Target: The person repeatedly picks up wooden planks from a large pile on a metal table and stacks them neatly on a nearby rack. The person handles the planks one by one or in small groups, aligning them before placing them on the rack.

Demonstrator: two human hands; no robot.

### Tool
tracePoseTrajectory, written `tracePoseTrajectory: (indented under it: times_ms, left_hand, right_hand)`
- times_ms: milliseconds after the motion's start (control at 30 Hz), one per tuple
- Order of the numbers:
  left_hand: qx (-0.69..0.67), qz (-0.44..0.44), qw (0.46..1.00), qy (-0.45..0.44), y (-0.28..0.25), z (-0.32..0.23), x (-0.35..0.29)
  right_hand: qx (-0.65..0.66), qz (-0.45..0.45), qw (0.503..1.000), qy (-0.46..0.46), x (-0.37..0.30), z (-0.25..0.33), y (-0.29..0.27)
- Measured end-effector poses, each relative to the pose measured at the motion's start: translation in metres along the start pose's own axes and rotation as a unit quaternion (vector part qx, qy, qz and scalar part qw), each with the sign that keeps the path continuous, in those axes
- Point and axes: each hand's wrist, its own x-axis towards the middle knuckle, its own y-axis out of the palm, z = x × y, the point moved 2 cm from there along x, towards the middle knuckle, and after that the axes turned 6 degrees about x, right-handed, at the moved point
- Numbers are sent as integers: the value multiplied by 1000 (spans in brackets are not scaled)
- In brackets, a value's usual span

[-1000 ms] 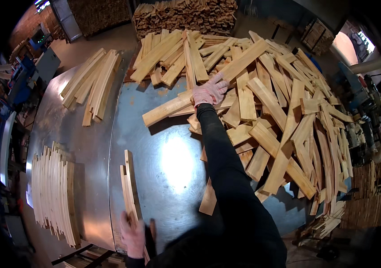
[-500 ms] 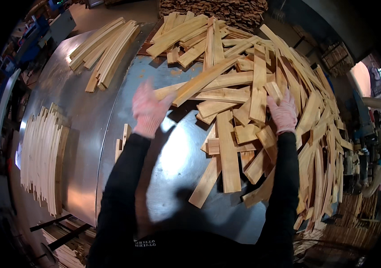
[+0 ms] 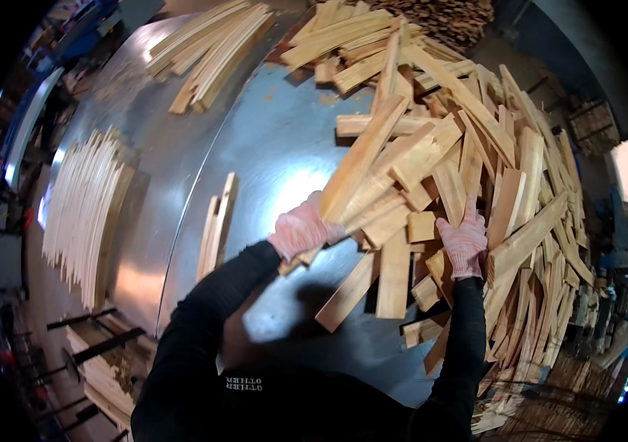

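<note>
Both my hands wear pale pink gloves. My left hand (image 3: 301,227) is closed around the near-left ends of some wooden boards, with its fingers partly hidden by them. The uppermost of these, a long wooden board (image 3: 362,163), slants up and away to the right. My right hand (image 3: 465,239) sits in the loose pile, thumb and fingers either side of the lower end of a short wooden board (image 3: 449,190). Just left of that hand is a small wood block (image 3: 422,226). More boards lie crossed beneath and between my hands.
Loose boards (image 3: 542,221) heap along the right side of the metal table (image 3: 255,147). On the left are a neat row of thin strips (image 3: 85,214) and a far bundle of strips (image 3: 222,51). Two narrow sticks (image 3: 218,225) lie left of my left arm.
My left hand has come right and nearer, from open above the table to holding board ends. Boards in the middle have swung and shifted. My right hand has moved slightly nearer; the view has shifted.
</note>
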Motion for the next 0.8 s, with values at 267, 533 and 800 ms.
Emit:
tracePoseTrajectory:
  times_ms: [267,533,800]
  left_hand:
    - [-166,-143,969,-114,62,39,-219]
    - [77,-158,979,-101,60,43,-293]
    - [635,-279,718,58,-80,62,-363]
  right_hand:
    - [126,-100,955,-249,-172,66,1]
    - [332,268,894,-138,-281,187,53]
    - [107,223,725,-643,-326,256,-14]
